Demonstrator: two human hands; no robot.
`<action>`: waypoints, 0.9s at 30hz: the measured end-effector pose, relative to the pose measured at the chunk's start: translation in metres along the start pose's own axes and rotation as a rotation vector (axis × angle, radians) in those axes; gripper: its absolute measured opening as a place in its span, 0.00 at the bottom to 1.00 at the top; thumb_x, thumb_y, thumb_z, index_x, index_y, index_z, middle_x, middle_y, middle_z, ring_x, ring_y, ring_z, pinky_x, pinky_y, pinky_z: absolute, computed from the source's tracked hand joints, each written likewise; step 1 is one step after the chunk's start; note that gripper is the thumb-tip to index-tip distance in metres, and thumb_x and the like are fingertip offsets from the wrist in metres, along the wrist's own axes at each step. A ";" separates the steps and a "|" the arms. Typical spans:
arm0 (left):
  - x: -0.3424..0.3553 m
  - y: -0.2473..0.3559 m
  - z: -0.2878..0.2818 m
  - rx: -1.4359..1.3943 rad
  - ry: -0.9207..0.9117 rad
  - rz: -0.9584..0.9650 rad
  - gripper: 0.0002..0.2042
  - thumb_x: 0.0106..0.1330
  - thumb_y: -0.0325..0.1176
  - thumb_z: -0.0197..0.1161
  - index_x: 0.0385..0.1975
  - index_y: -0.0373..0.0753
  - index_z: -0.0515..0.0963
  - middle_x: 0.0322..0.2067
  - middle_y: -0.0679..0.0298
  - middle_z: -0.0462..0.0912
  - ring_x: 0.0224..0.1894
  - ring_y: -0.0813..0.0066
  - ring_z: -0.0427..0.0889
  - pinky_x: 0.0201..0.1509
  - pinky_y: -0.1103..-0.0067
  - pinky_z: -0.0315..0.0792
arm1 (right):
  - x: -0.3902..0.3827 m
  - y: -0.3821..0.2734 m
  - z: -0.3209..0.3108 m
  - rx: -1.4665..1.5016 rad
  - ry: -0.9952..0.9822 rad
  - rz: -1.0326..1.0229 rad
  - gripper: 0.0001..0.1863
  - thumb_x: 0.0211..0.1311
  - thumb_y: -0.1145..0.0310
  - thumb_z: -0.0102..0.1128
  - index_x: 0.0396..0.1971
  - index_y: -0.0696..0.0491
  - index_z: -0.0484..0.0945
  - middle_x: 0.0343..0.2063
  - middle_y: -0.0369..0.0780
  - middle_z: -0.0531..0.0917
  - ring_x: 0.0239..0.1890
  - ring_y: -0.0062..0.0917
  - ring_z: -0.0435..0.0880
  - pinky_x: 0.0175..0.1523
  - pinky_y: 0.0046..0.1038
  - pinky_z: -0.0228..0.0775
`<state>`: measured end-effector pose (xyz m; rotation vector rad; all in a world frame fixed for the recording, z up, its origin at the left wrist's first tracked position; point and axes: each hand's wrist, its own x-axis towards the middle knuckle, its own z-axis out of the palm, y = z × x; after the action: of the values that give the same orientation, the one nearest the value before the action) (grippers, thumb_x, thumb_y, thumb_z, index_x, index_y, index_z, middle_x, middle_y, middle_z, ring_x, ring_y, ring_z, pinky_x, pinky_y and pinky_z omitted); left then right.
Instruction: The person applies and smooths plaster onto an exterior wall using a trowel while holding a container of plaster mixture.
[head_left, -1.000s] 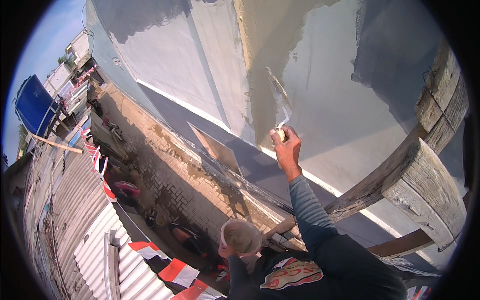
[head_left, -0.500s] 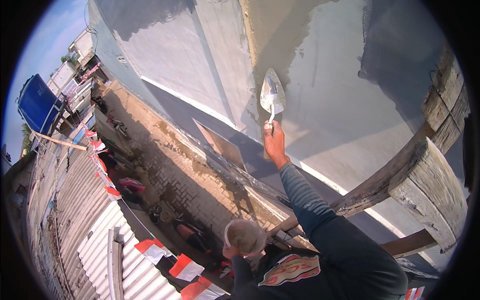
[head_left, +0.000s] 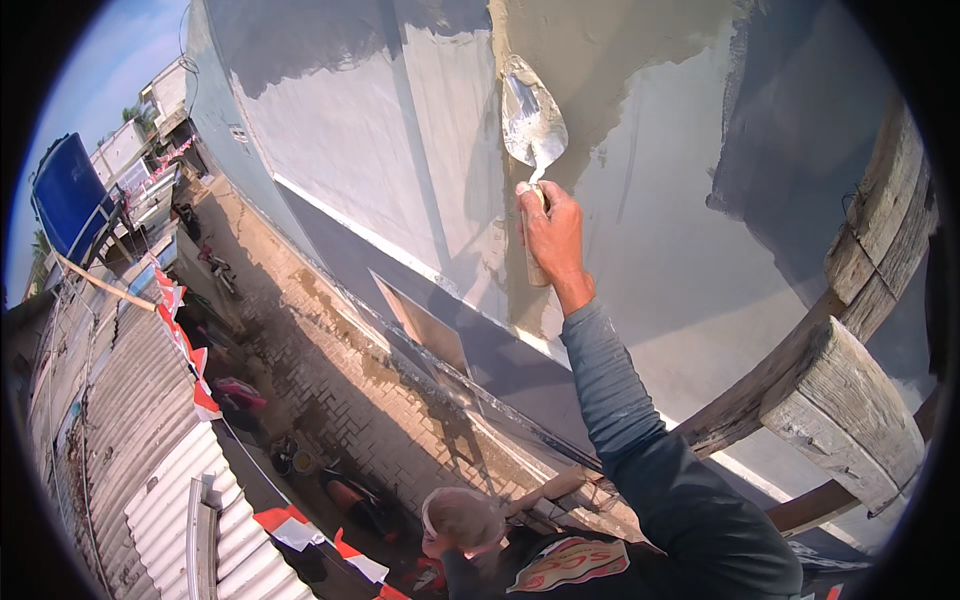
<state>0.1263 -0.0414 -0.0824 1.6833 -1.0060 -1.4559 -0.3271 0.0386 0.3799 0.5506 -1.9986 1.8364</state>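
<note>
My right hand (head_left: pixel 556 238) is wrapped round the handle of a pointed masonry trowel (head_left: pixel 534 122), whose shiny blade points up along the wall corner. Wet grey-brown plaster (head_left: pixel 590 45) covers the upper wall to the right of that corner. The blade lies over the plaster's left edge; whether it touches the wall I cannot tell. Low in the picture my left hand (head_left: pixel 436 543) grips the rim of a pale bucket (head_left: pixel 428 513). Grey mortar (head_left: pixel 468 515) shows inside it, slightly blurred.
Weathered timber scaffold poles (head_left: pixel 740 405) and a wooden block (head_left: pixel 848 415) stand at the right. Far below runs a brick-paved alley (head_left: pixel 330 385). To the left are a corrugated roof (head_left: pixel 170 480), red-and-white bunting (head_left: pixel 290 525) and a blue water tank (head_left: pixel 70 195).
My right hand has moved the trowel up the wall, and its blade now tilts a little left. The bucket in my left hand sits slightly lower and further left in the picture.
</note>
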 end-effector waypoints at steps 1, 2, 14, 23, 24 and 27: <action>0.012 -0.010 -0.007 0.014 -0.011 0.040 0.23 0.40 0.18 0.72 0.43 0.28 0.82 0.36 0.57 0.86 0.32 0.72 0.82 0.33 0.74 0.77 | 0.004 -0.014 0.003 0.067 -0.031 0.033 0.17 0.65 0.62 0.57 0.26 0.62 0.75 0.18 0.41 0.77 0.19 0.24 0.77 0.27 0.31 0.69; 0.023 -0.024 -0.007 0.031 -0.038 0.072 0.23 0.40 0.19 0.72 0.43 0.28 0.82 0.36 0.57 0.86 0.32 0.72 0.83 0.35 0.74 0.78 | 0.008 -0.024 0.001 0.117 -0.055 0.063 0.17 0.65 0.61 0.57 0.25 0.61 0.74 0.18 0.39 0.77 0.18 0.22 0.76 0.25 0.29 0.69; 0.029 -0.052 0.007 0.106 -0.006 0.157 0.17 0.50 0.17 0.51 0.40 0.26 0.81 0.34 0.56 0.86 0.34 0.73 0.83 0.39 0.74 0.76 | -0.038 0.066 0.000 -0.010 -0.102 0.223 0.18 0.67 0.59 0.56 0.24 0.59 0.75 0.17 0.37 0.76 0.16 0.20 0.75 0.21 0.26 0.67; 0.014 -0.043 0.020 0.174 -0.023 0.174 0.16 0.49 0.19 0.59 0.40 0.28 0.82 0.35 0.57 0.86 0.33 0.73 0.82 0.37 0.73 0.75 | -0.101 0.094 -0.022 -0.052 -0.109 0.403 0.17 0.68 0.60 0.56 0.24 0.58 0.74 0.18 0.36 0.75 0.15 0.19 0.73 0.20 0.25 0.67; 0.016 -0.046 0.021 0.128 -0.051 0.156 0.17 0.47 0.20 0.62 0.40 0.28 0.82 0.34 0.56 0.86 0.32 0.73 0.81 0.36 0.74 0.75 | -0.095 0.072 -0.023 -0.012 -0.083 0.355 0.18 0.68 0.60 0.55 0.23 0.59 0.73 0.16 0.36 0.74 0.15 0.19 0.73 0.20 0.25 0.66; 0.050 -0.065 0.004 0.101 -0.008 0.202 0.18 0.44 0.24 0.68 0.39 0.28 0.82 0.30 0.58 0.86 0.30 0.75 0.80 0.34 0.73 0.75 | -0.056 0.000 -0.007 0.110 -0.076 0.217 0.18 0.68 0.60 0.54 0.23 0.58 0.73 0.16 0.36 0.74 0.16 0.19 0.73 0.20 0.25 0.67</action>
<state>0.1339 -0.0555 -0.1625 1.5947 -1.2336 -1.3006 -0.2789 0.0477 0.3520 0.4562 -2.0863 2.0933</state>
